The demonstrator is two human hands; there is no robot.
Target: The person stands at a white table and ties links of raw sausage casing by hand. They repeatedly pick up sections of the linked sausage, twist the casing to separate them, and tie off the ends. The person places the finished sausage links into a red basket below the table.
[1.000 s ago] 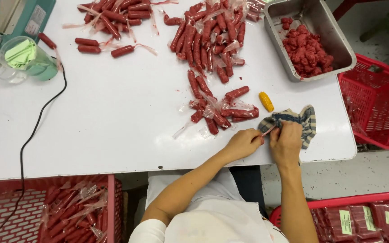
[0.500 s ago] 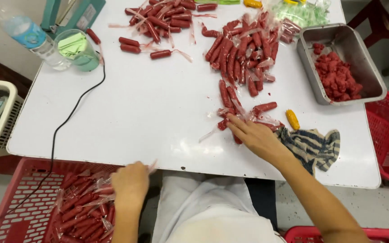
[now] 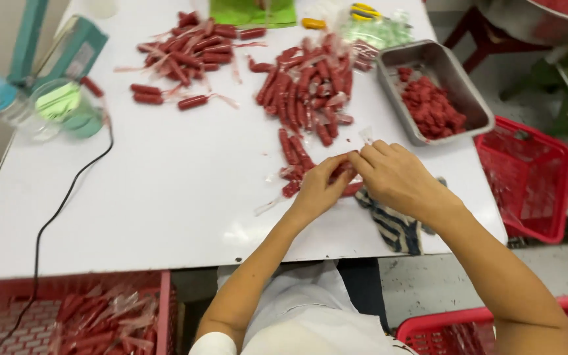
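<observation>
My left hand [image 3: 320,187] and my right hand [image 3: 396,177] meet over the near end of a pile of red sausages in clear wrappers [image 3: 310,98]. Both pinch one wrapped sausage [image 3: 350,172] between the fingertips; a clear wrapper tail sticks up above my right fingers. A striped cloth [image 3: 396,227] lies under my right wrist at the table's front edge. A smaller heap of wrapped sausages [image 3: 185,59] lies at the far left of the white table [image 3: 165,197].
A metal tray [image 3: 436,66] of red meat pieces stands at the right. Red baskets sit at the right [image 3: 527,177] and lower left [image 3: 67,315], the latter with wrapped sausages. A teal sealing machine [image 3: 54,56], a glass and a black cable [image 3: 54,217] occupy the left.
My left hand came up from the lower-left basket to the sausage pile. My right hand stayed at the pile, and both now hold one sausage.
</observation>
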